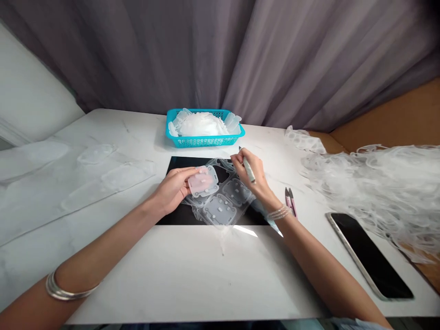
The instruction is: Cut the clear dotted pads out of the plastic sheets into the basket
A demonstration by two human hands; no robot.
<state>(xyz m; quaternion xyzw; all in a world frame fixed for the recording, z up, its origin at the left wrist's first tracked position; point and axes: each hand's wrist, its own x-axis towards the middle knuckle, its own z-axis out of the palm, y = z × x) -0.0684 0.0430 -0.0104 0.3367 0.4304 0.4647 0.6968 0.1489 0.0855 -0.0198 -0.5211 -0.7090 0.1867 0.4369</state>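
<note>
My left hand (173,188) is closed on the edge of a clear plastic piece (208,181), a flat rounded square with small raised knobs, held just above the black mat (178,215). In my right hand (252,169) is a slim pen-shaped tool (249,170) with a pale wrapped handle. Its dark tip shows beyond my fingers, and I cannot tell whether it is a blade. Beneath both hands lies a clear molded plastic sheet (220,210) on the mat, with similar knobbed squares in it and an opening near its far side.
A blue basket (206,142) heaped with white translucent pieces stands at the back. Small purple-handled snips (290,201) and a phone (373,259) lie to the right, near a large pile of clear plastic scraps (371,192). Clear plastic sheeting (68,183) covers the left side.
</note>
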